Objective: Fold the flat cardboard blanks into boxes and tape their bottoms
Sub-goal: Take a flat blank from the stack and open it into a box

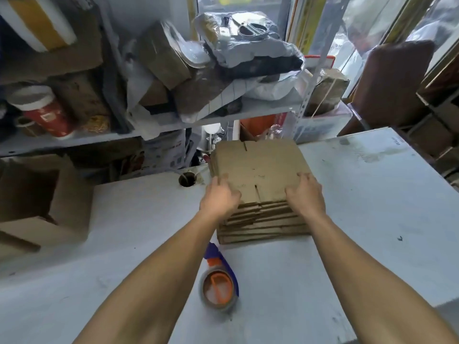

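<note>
Cardboard stack: brown flat blanks (258, 170) are piled on the white table (360, 194), toward its far edge (slots are cut into the top sheet).
Top blank: its near edge is held at both corners, one hand at each.
Left hand (219, 198): placed at the near-left corner of the stack; the fingers are curled round the top blank's edge.
Right hand (306, 194): placed at the near-right corner of the stack; the fingers are laid over the top blank and bent at its edge, gripping it.
Tape dispenser (219, 281): laid on the table nearer than the stack, slightly left, apart from it (orange core, blue handle).
Table hole (186, 180): located just left of the stack.
Shelving (154, 125): seen beyond the stack, loaded with parcels and bags.
</note>
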